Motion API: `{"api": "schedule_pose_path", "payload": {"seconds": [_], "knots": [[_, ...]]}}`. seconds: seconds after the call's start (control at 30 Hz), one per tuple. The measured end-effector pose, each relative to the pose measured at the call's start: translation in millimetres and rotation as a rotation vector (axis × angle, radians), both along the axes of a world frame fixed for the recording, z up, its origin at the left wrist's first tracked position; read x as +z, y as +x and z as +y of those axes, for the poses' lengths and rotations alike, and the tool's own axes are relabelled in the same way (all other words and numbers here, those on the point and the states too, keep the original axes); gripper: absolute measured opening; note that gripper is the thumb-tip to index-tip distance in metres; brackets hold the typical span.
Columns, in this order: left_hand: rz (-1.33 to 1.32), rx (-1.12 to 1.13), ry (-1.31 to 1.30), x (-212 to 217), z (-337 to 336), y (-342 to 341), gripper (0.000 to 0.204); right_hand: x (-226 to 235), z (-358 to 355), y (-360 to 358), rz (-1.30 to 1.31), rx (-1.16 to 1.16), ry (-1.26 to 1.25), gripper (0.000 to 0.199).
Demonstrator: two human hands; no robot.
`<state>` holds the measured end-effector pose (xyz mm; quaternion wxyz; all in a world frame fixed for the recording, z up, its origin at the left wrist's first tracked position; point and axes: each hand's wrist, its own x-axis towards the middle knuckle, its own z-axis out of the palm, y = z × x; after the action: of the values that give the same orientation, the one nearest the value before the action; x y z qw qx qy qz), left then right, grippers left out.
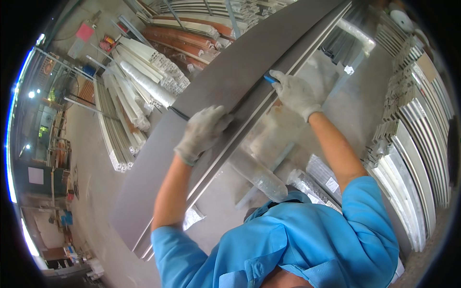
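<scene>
Long dark grey-brown panels lie in a stack, running diagonally from lower left to upper right in front of me. Over their surface is my left hand in a pale work glove, its fingertips blurred. A thin black strip sticks out beside that hand; whether the fingers grip it cannot be made out. My right hand, also gloved, is closed at the panels' near edge. From its fingers pokes a small blue tool, mostly hidden, its kind unclear.
Bundles of white profiles and brown profiles lie on the floor beyond the panels. Long pale profiles are stacked at the right. A film-wrapped roll lies below the panels, near my body. Grey concrete floor extends at the left.
</scene>
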<state>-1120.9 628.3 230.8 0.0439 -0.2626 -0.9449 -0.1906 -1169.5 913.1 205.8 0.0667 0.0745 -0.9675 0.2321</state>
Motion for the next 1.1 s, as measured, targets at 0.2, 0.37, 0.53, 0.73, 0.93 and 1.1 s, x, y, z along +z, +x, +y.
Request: {"api": "schedule_pose_path", "payload": {"seconds": [0.2,0.37,0.53,0.73,0.93,1.1], "knots": [[-0.408,0.037,0.023,49,-180,49,0.026,-1,-4,-1,0.113,-0.034,-0.024,0.036],[-0.741,0.124,0.244,121,-292,176,0.032,-4,-16,6,0.109,-0.128,0.076,0.035],[-0.757,0.287,0.289,71,-292,256,0.016,0,-37,8,0.002,-0.309,0.126,0.04],[-0.292,0.241,0.131,45,-273,257,0.016,15,-58,2,-0.085,-0.399,0.17,0.043],[-0.059,0.152,0.088,17,-267,271,0.016,-2,-39,-15,0.02,-0.31,0.226,0.043],[-0.098,0.015,0.014,11,-272,281,0.016,-8,-51,-21,0.0,-0.21,0.359,0.036]]}}
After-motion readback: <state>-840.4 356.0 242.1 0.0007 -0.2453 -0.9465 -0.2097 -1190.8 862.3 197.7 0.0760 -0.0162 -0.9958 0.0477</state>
